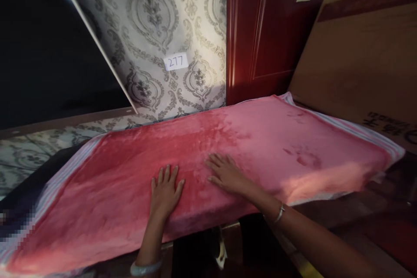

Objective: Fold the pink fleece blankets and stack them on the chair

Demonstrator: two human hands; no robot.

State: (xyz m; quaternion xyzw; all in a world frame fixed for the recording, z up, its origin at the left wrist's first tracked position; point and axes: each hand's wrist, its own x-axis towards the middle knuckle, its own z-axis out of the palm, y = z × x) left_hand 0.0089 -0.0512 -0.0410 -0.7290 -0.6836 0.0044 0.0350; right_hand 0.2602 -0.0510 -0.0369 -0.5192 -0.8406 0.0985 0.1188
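We are pressing our left hand [166,192] and right hand [226,174] flat on a pink fleece blanket [260,139], our fingers [167,173] spread wide, while the blanket is lying stretched out just beside a large cardboard sheet [358,65] and below damask-patterned wallpaper [150,17] and a red wooden door [270,30].

A rose-red plush blanket [130,160] is showing pale striped edges [389,150] at three o'clock, while grey damask wallpaper [195,21] is spreading across twelve o'clock behind it.
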